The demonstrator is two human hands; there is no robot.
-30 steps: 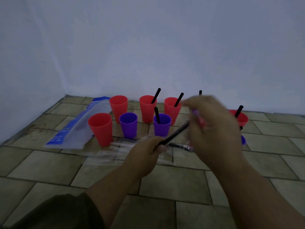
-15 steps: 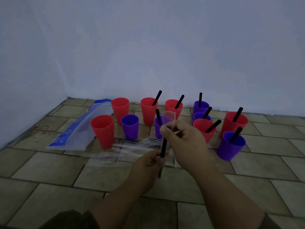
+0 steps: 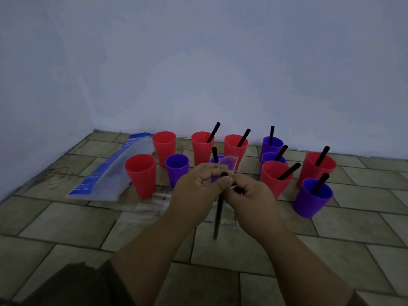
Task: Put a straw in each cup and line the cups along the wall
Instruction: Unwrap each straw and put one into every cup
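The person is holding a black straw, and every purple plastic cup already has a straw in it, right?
Not every one: the head view shows the leftmost purple plastic cup has no straw. The person does hold a black straw.

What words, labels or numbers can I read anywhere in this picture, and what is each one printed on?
On the blue-and-clear plastic bag: white print along its blue band, too blurred to read.
On the red plastic cups, the purple plastic cups, the black plastic straw and its clear wrapper: no print visible.
So nothing here can be quoted.
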